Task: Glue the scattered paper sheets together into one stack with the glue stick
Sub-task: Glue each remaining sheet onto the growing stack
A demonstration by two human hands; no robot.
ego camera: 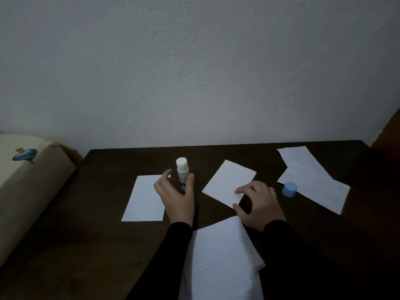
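Upright, the glue stick (181,173) stands between the left hand (176,194)'s spread, not-yet-closed fingers, while the right hand (258,204) pinches a paper sheet (227,182).

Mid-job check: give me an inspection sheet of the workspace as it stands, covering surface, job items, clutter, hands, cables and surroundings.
Surface: dark brown wooden table, dimly lit.
Job's things: white glue stick upright, uncapped; its light blue round cap lies apart on the right, at the edge of two overlapping white sheets. One blank white sheet lies at left, one tilted white sheet at centre, a lined paper stack at the near edge.
Clutter: nothing seen.
Hands: left hand open around the glue stick, contact unclear; right hand pinches the tilted sheet's near corner.
Cables: nothing seen.
Surroundings: grey-white plaster wall; cream cushion with a blue print at left.
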